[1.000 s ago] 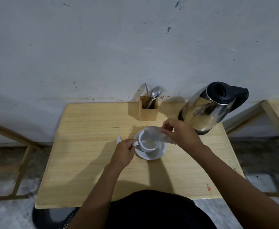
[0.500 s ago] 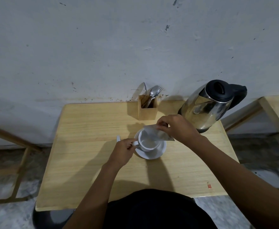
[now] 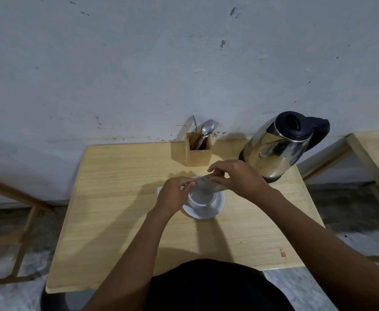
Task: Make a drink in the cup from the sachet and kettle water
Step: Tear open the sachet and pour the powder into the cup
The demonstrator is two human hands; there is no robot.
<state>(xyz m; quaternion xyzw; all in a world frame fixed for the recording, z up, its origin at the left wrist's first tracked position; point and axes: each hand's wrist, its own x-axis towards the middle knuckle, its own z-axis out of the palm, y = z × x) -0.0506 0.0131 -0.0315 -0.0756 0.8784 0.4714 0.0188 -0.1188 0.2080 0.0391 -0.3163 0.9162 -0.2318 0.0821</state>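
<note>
Right now both hands meet over the cup (image 3: 200, 197), which sits on its saucer (image 3: 208, 211) near the middle of the table (image 3: 116, 198). The left hand (image 3: 172, 195) pinches one end of the sachet (image 3: 206, 184) and the right hand (image 3: 240, 178) pinches the other, so each grip is closed on the packet and neither has a finger free. The sachet's long axis runs across from one grip to the other, tilted a little, and the cup's mouth lies directly below the stretch between them. That is the relation the next move seems to turn on: whatever comes out of the packet should drop straight down.

The kettle (image 3: 280, 147) stands just beyond the right grip, well nearer to that hand than to the left, so I would expect the right hand to take it later. A wooden holder (image 3: 198, 151) with a spoon (image 3: 206, 129) stands past both grips, against the wall.

Whether the sachet is torn open I cannot tell; it is blurred and partly covered by fingers. The cup's handle is hidden behind the left hand, and its contents are hard to make out.
</note>
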